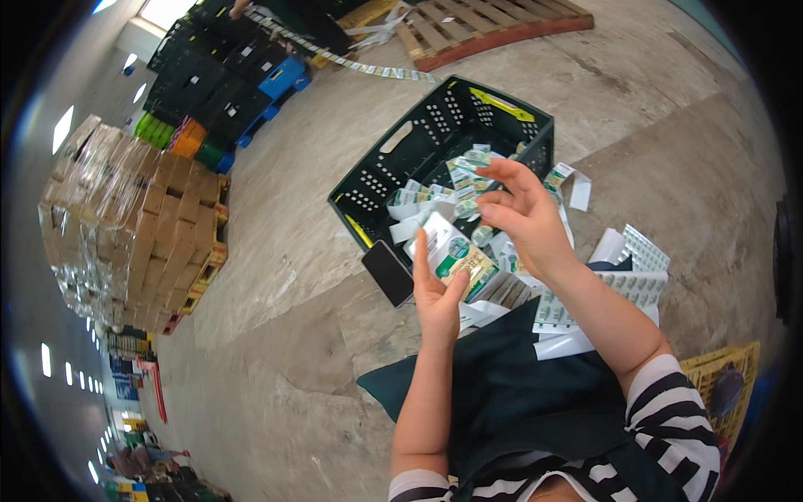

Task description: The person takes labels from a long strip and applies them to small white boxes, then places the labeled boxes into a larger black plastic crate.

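My left hand [436, 307] holds a stack of printed cardboard sleeves or cards [467, 260] in green, gold and white, with a round emblem on the top one. Above it, my right hand [524, 216] has a small round green-and-white sticker [466, 209] at the tips of its thumb and a finger; the index finger is raised. Behind both hands stands a dark green plastic crate [392, 169] with yellow handles. Strips of printed labels [464, 176] lie loosely inside it. Sheets of small stickers [608, 295] rest at my right forearm, partly over my dark apron [527, 389].
A smartphone [389, 273] leans at the crate's near left corner. Label strips [571, 182] hang beside the crate. Beyond are a wooden pallet [489, 25], stacked black crates [207, 75] and wrapped cartons [138, 219]. A yellow crate [721, 376] stands at right.
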Available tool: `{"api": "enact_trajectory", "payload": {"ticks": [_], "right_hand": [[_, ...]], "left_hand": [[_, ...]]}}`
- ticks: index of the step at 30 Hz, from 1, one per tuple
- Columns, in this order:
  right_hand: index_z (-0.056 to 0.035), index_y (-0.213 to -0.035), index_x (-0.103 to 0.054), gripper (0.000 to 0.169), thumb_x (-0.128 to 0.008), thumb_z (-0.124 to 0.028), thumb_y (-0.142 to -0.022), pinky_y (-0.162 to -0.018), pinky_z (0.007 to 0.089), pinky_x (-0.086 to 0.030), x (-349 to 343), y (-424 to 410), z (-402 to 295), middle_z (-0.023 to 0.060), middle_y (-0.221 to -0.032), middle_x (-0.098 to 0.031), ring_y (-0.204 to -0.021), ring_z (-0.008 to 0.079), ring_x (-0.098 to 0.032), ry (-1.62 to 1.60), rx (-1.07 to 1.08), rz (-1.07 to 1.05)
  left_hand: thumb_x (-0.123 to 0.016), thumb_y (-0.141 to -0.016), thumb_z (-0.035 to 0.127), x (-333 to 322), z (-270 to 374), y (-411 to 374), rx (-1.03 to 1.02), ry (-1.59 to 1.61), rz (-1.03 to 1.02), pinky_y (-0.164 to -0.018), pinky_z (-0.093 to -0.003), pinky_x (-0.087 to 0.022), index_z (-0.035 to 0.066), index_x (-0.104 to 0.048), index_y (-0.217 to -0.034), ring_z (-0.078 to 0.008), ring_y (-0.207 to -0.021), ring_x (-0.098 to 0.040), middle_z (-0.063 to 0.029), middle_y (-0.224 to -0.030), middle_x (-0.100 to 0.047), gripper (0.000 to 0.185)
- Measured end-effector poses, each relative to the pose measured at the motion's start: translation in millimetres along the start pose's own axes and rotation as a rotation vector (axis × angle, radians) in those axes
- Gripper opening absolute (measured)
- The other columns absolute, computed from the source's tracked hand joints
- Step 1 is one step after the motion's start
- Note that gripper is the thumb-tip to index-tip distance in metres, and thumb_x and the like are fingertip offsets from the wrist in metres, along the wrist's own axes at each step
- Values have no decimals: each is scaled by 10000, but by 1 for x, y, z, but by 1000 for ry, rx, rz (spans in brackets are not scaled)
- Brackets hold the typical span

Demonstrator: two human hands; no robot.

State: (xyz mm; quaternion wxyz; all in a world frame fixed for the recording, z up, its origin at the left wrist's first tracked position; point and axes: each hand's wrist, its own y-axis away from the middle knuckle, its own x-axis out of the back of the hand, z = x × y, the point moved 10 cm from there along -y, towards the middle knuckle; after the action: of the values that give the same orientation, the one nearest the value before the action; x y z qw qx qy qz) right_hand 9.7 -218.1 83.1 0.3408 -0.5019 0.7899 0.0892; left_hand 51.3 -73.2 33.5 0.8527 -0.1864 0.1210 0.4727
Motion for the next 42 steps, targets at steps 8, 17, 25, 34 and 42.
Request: {"api": "enact_trajectory", "payload": {"ticks": [8,17,25,34,42], "right_hand": [[-37,-1239,-399,554,-587,58,-727,-761,259,-471,-9,-2,15,84,-1310,-349,-977,155,-492,137,112,-75],[-49,-1078,-575,417,-574,109,-692,-751,278,-491,-44,9,-4,151,-1346,-332,-1127,215,-459,828,530,-235],[-42,-1089,-597,458,-581,123,-662,-754,275,-482,-56,12,18,193,-1409,-255,-999,184,-571,710,319,-387],[-41,-1121,-550,451,-625,72,-691,-807,275,-477,-32,2,28,152,-1368,-325,-835,100,-567,420,139,-203],[-82,-1230,-490,582,-623,67,-683,-715,231,-461,-28,-4,28,117,-1377,-312,-784,101,-542,521,107,-240]], "left_hand": [[-523,-799,-71,44,3,-11,-6,-22,90,-934,-312,-390,-49,-391,-1286,-196,-1105,-484,-134,-1255,-457,505],[-526,-794,-93,-5,3,0,-22,-256,-96,-940,-263,-356,-35,-188,-1385,-169,-1176,-411,-147,-1366,-337,684],[-610,-739,65,28,-3,-6,24,197,77,-946,-346,-402,95,-80,-1427,-261,-1186,-426,-174,-1360,-324,869],[-487,-761,-130,27,9,-16,14,98,59,-935,-290,-382,43,-117,-1420,-200,-1138,-464,-140,-1328,-387,774],[-550,-763,-50,14,-1,-4,-26,-315,-48,-968,-342,-378,28,-110,-1413,-245,-1185,-433,-174,-1340,-363,789]]}}
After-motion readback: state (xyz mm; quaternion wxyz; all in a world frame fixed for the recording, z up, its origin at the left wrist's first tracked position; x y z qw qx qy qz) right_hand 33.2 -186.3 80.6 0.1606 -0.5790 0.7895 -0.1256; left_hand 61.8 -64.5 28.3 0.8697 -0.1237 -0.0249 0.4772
